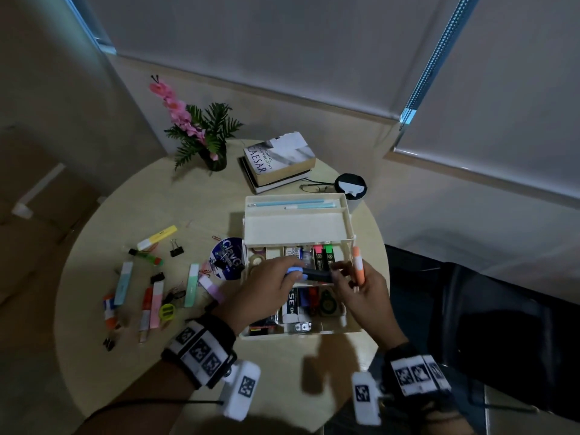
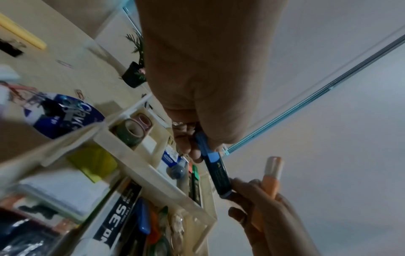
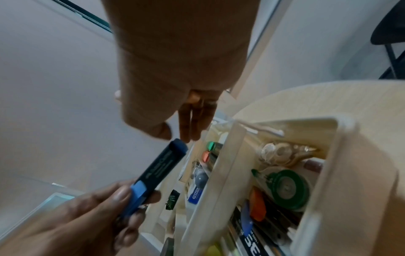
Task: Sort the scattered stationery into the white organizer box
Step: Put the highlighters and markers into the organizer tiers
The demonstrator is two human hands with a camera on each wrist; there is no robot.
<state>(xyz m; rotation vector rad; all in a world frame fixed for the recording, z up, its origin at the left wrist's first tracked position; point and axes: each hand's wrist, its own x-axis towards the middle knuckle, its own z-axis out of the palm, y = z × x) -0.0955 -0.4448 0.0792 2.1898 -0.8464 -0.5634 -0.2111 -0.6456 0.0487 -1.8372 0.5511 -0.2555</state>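
The white organizer box [image 1: 298, 336] stands open on the round table, its lower compartments full of tape, markers and erasers. Two light-blue pens lie in its raised upper tray [image 1: 298, 226]. My left hand [image 1: 266, 288] hovers over the box and grips a blue highlighter [image 1: 310, 274] by its light-blue cap [image 2: 215, 157]. My right hand [image 1: 361, 290] holds an orange highlighter [image 1: 358, 268] upright, and its fingertips [image 3: 188, 136] touch the dark end of the blue highlighter [image 3: 162, 169]. The left wrist view shows the orange highlighter [image 2: 272, 175] beside the box wall [image 2: 153, 175].
Several pastel highlighters [image 1: 153, 296], binder clips [image 1: 176, 250] and paper clips lie scattered at the table's left. A round blue disc [image 1: 227, 259] sits against the box. Behind stand a potted plant [image 1: 213, 146], stacked books [image 1: 279, 161], glasses [image 1: 317, 187] and a lidded cup [image 1: 350, 186].
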